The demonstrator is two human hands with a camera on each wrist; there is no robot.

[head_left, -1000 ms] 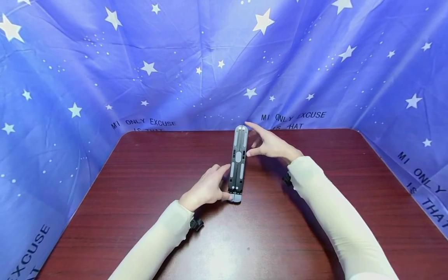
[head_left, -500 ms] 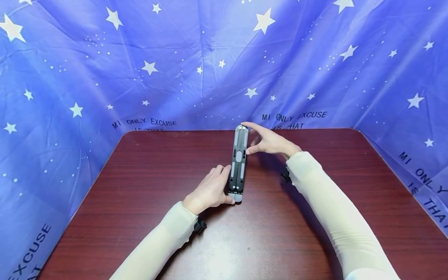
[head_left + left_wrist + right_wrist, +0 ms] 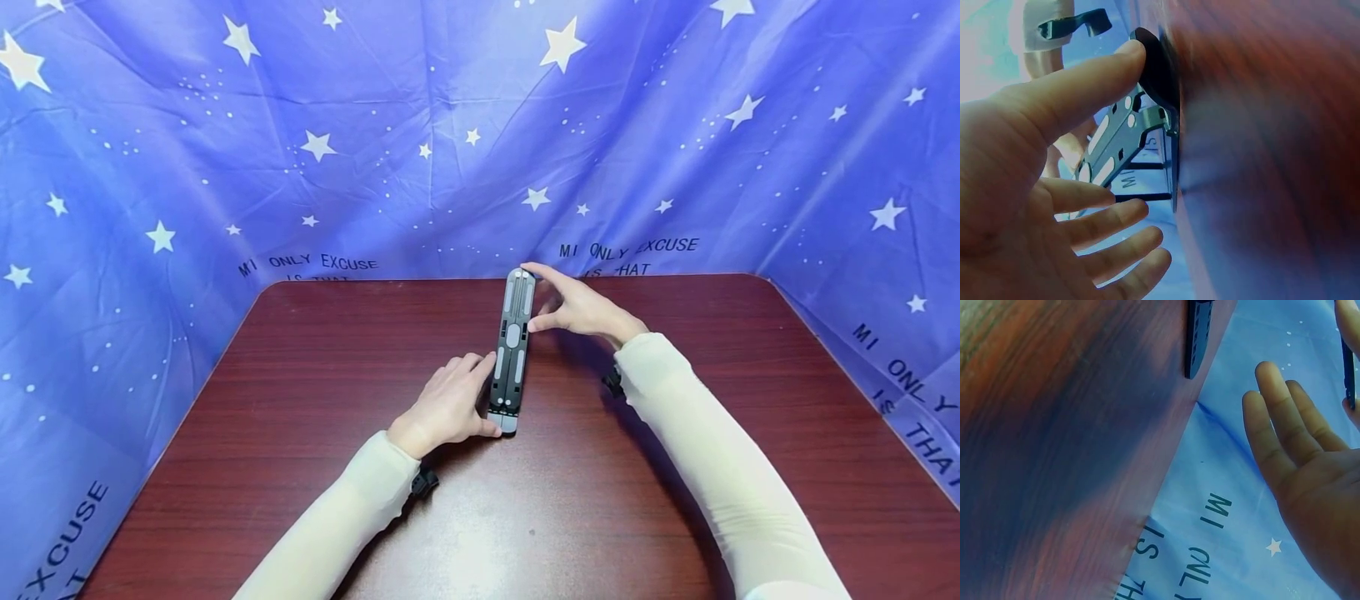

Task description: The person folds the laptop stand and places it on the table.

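Black folding stand (image 3: 513,337) sits around the middle of the wooden surface (image 3: 337,358), propped at a tilt. Left hand (image 3: 448,404) just has its thumb on the near end, fingers loosely spread; right hand (image 3: 585,308) pinches the raised far end.

Folding stand (image 3: 511,354), black with light grey pads (image 3: 513,336), long and narrow, is set on the table (image 3: 337,350), pointed toward its far edge. Side bars are folded close together; upper part is slanted up over the flat base, raised at the far end, struts visible between. Grey near lip is touched by left hand's (image 3: 450,404) thumb; far part is pinched by right hand (image 3: 581,308).
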